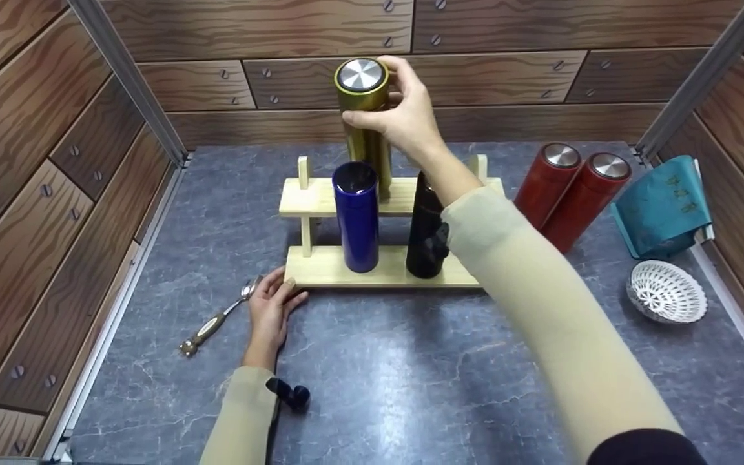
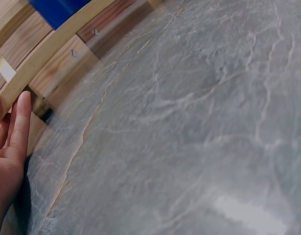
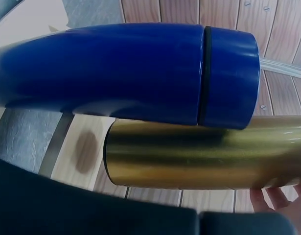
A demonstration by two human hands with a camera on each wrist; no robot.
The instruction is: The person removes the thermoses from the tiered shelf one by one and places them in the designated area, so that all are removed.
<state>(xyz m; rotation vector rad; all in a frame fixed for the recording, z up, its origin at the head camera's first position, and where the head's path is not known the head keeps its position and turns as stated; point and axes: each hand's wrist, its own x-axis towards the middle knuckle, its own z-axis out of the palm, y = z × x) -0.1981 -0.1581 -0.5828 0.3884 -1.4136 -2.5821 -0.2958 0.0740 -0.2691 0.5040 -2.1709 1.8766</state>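
My right hand (image 1: 404, 110) grips a gold thermos flask (image 1: 369, 139) near its silver-topped lid, thumb in front and fingers behind. The flask is upright over the upper shelf of a two-tier wooden rack (image 1: 301, 200); in the right wrist view its base (image 3: 111, 154) is close over the board, which bears a shadow. With my left hand (image 1: 268, 316) I hold the left front corner of the lower shelf, fingers under the board (image 2: 40, 54). On that shelf stand a blue thermos flask (image 1: 358, 226) and a black one (image 1: 423, 239), the latter partly hidden by my right forearm.
Two red thermos flasks (image 1: 547, 171) stand right of the rack. Beyond them are a teal pouch-like item (image 1: 659, 210) and a white woven basket (image 1: 682, 278). A spoon (image 1: 210, 326) with a decorated handle lies beside my left hand. Wood-patterned walls (image 1: 340, 29) enclose the table.
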